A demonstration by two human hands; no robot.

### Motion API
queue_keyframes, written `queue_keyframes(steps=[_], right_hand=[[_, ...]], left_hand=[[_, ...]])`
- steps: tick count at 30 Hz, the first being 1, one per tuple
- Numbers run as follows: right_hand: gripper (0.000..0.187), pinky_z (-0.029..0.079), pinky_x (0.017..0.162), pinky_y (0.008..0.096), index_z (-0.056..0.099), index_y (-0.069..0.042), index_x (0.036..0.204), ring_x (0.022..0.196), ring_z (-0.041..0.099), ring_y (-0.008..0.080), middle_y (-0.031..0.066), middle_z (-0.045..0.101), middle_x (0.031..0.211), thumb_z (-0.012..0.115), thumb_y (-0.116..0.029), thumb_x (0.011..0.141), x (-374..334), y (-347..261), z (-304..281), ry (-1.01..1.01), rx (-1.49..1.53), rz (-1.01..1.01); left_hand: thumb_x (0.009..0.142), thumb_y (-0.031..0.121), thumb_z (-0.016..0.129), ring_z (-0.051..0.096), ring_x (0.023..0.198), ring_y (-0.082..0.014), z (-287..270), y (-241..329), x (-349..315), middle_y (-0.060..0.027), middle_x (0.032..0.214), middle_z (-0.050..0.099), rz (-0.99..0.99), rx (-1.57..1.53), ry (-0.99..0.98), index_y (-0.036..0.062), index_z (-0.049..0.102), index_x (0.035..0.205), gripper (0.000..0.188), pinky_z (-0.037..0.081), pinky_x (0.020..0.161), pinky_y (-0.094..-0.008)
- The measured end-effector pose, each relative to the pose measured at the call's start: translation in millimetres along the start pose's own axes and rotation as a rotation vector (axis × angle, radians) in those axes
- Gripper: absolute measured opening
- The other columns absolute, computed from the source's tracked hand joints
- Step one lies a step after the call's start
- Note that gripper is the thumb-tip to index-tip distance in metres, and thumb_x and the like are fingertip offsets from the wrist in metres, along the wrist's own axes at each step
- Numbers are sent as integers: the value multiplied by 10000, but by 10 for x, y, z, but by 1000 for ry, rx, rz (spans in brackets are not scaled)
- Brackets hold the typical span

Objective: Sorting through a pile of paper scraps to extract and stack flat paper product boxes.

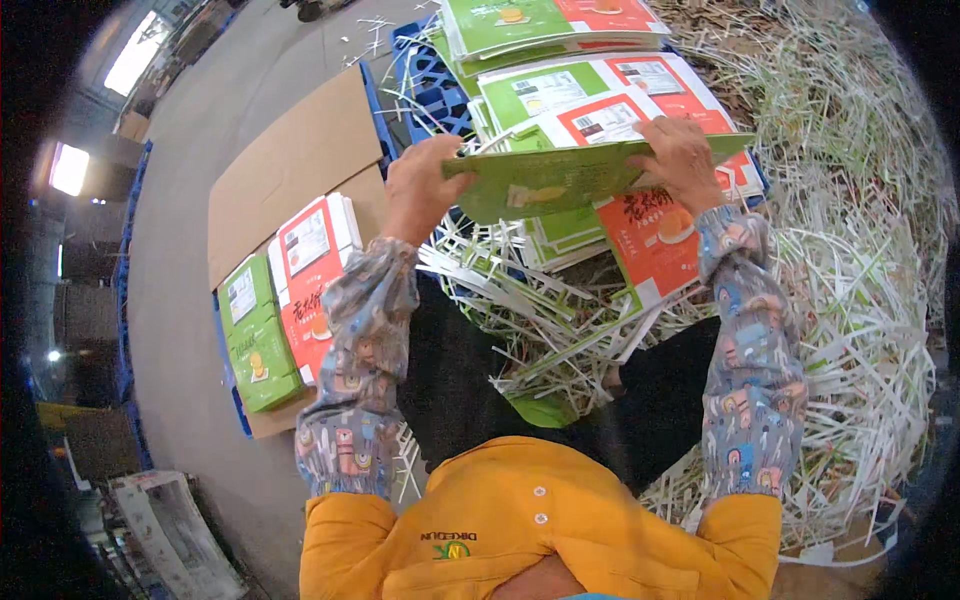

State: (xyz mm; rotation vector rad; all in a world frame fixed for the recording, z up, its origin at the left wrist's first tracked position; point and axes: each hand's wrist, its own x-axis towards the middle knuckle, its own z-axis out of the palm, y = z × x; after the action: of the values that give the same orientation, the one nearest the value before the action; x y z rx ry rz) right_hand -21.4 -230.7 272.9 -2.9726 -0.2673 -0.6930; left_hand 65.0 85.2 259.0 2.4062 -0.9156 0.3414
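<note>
A green printed cardboard sheet [550, 182] is held up in front of me, tilted so that its long edge runs from hand to hand. My left hand [424, 190] grips its left end, fingers closed around the edge. Near the other end, my right hand [684, 165] pinches the top edge, with the thumb in front. Behind the sheet lies a stack of flat green and red printed cardboard sheets [545, 92]. A red printed panel [655, 240] shows below my right hand; whether it joins the held sheet, I cannot tell.
To the left, neat piles of green sheets [262, 335] and red sheets [305, 258] rest on brown cardboard [290, 150]. A blue plastic pallet [440, 98] shows beside the far stack. Shredded paper strips [840, 310] heap up on the right and around my legs.
</note>
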Motion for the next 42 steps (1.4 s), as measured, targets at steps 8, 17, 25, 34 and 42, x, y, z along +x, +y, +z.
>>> queue_keyframes(steps=[8,17,25,34,42], right_hand=[[319,357,744,392,548,-55,903,823,502,274,88,538,814,643,-241,662,29,-96,60,32,-20,-90],[280,343,657,395,500,-75,733,704,512,274,88,523,690,565,-348,723,70,-97,154,54,-128,-206],[280,333,693,379,570,-83,871,714,503,276,102,550,759,503,-345,797,1026,-1242,-539,245,-123,-498],[270,375,838,346,564,-63,964,933,523,237,90,569,993,638,-152,720,1698,-3188,-1086,636,66,-825],[174,336,849,364,565,-62,867,966,475,257,94,543,964,625,-122,715,978,-3136,203,211,391,-553]], left_hand=[[714,52,651,475,947,-143,791,-49,-351,-42,1032,504,-428,-1167,195,51,369,1202,564,399,832,-274],[761,100,586,535,794,-146,1236,-517,-799,-60,856,587,-266,-833,-17,56,541,1038,285,428,704,-303],[778,129,593,500,728,-92,349,-740,-1165,-29,786,586,-406,-1051,534,38,572,964,208,413,663,-257],[758,84,597,517,696,-107,-1134,-763,-2375,-16,821,580,-724,-879,1152,6,591,862,131,416,614,-243],[751,37,593,534,711,-145,-122,-1932,-3681,-26,829,563,-873,-1413,1394,-13,532,964,228,441,661,-270]])
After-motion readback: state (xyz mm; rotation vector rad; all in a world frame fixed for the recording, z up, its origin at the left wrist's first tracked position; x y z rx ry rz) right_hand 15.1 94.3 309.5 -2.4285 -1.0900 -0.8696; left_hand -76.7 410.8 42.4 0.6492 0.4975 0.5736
